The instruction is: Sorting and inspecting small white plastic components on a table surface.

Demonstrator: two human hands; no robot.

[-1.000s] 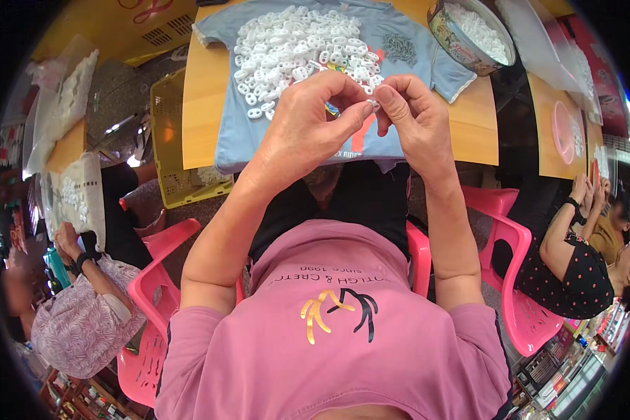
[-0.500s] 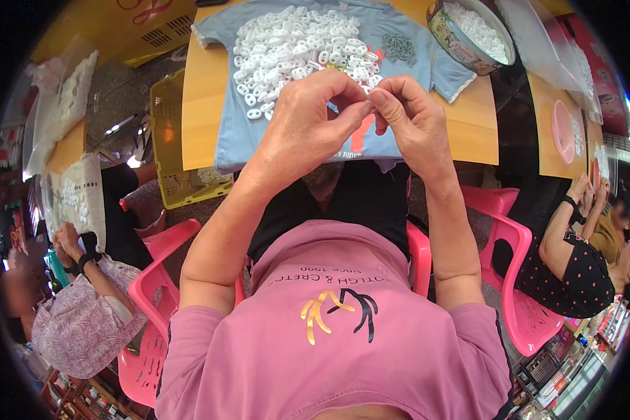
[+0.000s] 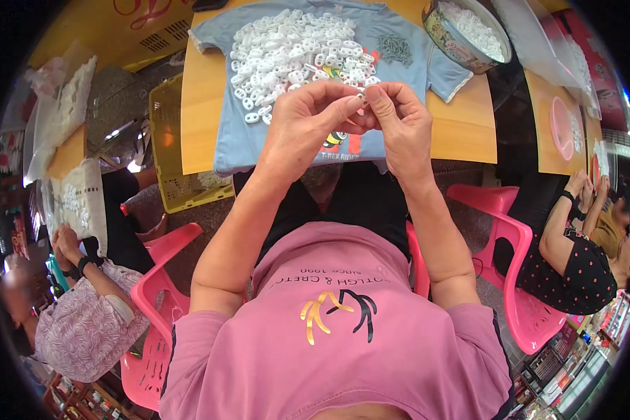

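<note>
Over the near part of a blue T-shirt (image 3: 241, 150), my left hand (image 3: 297, 126) and my right hand (image 3: 404, 126) meet fingertip to fingertip. Both are closed in a pinch, thumbs bent inward. Whatever lies between the fingertips is small and mostly covered by them. Just beyond my hands spreads a heap of small white plastic pieces (image 3: 280, 59), many oval with two holes. To its right, on the same shirt, lies a small pile of thin grey metal bits (image 3: 395, 50), too fine to make out singly.
The shirt covers much of a wooden table (image 3: 462, 133). A round patterned tin (image 3: 449, 35) of white pieces stands at the far right. A yellow crate (image 3: 171, 175) is left of the table. Pink chairs (image 3: 514, 280) stand on both sides, with co-workers (image 3: 91, 315) seated left and right.
My hands have come slightly down toward me and to the left, still pinched together. More of the shirt's print shows beneath them.
</note>
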